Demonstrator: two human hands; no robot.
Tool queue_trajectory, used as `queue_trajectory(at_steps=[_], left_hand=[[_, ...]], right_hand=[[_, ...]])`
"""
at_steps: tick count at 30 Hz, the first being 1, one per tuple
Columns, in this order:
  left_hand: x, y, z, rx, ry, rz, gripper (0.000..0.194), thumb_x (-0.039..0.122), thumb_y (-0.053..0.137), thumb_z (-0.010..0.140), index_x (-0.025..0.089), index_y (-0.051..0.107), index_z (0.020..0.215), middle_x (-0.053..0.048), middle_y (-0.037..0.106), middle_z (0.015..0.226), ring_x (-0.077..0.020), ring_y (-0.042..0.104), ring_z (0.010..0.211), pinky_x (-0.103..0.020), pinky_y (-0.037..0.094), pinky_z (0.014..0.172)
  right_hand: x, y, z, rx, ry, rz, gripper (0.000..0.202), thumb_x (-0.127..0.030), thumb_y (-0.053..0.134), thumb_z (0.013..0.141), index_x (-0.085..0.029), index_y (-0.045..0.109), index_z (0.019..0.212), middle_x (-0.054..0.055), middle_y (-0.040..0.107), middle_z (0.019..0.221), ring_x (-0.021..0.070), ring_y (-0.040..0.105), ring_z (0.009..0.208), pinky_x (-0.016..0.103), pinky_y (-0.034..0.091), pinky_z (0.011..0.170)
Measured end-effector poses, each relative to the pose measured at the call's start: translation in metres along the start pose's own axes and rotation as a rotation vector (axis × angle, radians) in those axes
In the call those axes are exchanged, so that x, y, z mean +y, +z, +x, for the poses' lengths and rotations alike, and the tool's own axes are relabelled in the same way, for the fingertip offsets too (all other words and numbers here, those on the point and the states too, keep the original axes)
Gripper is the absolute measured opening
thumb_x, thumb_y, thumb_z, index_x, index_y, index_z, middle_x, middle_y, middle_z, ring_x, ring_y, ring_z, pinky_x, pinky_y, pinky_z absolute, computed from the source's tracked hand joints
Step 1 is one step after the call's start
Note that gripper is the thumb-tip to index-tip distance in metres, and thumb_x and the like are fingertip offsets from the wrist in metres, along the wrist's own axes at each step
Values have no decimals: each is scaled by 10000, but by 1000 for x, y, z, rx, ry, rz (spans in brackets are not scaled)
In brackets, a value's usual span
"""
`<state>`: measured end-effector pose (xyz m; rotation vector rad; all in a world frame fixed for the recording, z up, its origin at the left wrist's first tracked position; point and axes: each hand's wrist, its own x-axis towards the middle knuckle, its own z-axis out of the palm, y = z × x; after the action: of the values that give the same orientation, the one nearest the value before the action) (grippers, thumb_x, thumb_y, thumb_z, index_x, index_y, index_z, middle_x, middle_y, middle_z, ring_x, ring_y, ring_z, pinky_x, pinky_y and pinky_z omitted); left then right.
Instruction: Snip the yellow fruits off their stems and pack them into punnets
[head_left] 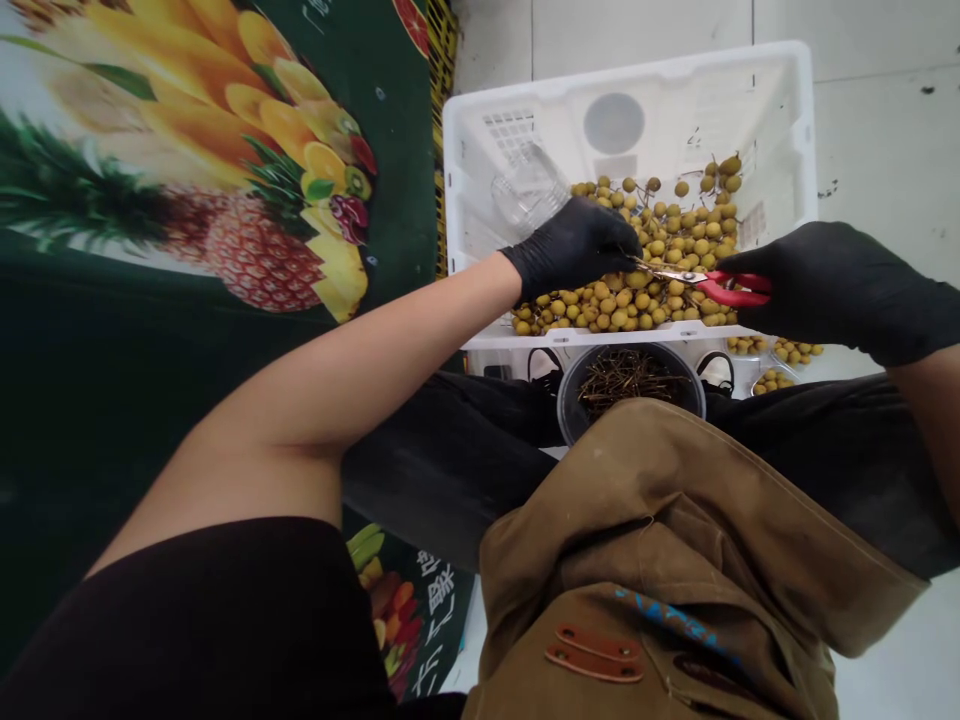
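Many round, tan-brown longans lie heaped in a white plastic crate, some still on stems. My left hand, in a black glove, is closed over the heap with its fingertips pinching a thin brown longan stem. In my black-gloved right hand is a pair of snips with red handles. Their metal blades point left and meet the stem close to my left fingertips. A clear plastic tub sits inside the crate, partly behind my left hand.
Below the crate, between my legs, stands a grey bucket of cut twigs. Clear tubs of longans rest on the floor at right. A green panel printed with fruit borders the left side, with yellow crates behind it.
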<state>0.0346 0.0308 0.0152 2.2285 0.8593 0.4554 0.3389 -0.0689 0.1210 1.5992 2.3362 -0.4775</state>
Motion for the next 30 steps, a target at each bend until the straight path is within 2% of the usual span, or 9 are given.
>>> queue_trajectory(at_steps=[4,9,11,18,25,30], left_hand=[[-10,-2,4,53,-56,-30,267,389,992,909,156,894,994,-113,880,964,-300,865,973,-449,692,1006],[-26,-5,11,210,-209,-156,208,339,965,893,184,839,951,-84,856,927,-276,830,924,-447,690,911],[-27,-5,13,233,-236,-198,199,343,954,899,199,823,943,-80,851,916,-261,816,900,-438,688,876],[-14,-2,11,205,-195,-233,237,359,968,871,194,805,923,-84,847,921,-268,809,940,-430,684,879],[-17,6,13,168,-180,-217,120,210,911,870,178,804,914,-69,842,917,-250,780,913,-435,663,908],[-21,2,16,231,-217,-205,218,334,958,897,185,805,942,-79,844,931,-266,809,950,-431,674,914]], right_hand=[[-2,7,0,21,8,-39,361,-472,630,1066,-297,925,1176,147,810,945,335,727,809,453,508,751],[4,17,1,76,88,-117,630,-511,654,965,-337,876,1529,152,879,1092,394,776,870,499,564,732],[4,16,1,79,106,-105,666,-520,648,971,-333,857,1575,160,885,1128,410,789,886,514,570,748],[-7,3,-1,103,140,-77,608,-456,688,1017,-293,859,1577,188,883,1143,430,811,964,498,559,794],[-15,7,0,80,82,-121,462,-414,637,1035,-304,924,1380,187,830,1020,432,791,916,497,532,747],[-13,7,-4,90,114,-97,511,-456,616,1043,-305,906,1435,182,851,1021,406,772,839,504,550,705]])
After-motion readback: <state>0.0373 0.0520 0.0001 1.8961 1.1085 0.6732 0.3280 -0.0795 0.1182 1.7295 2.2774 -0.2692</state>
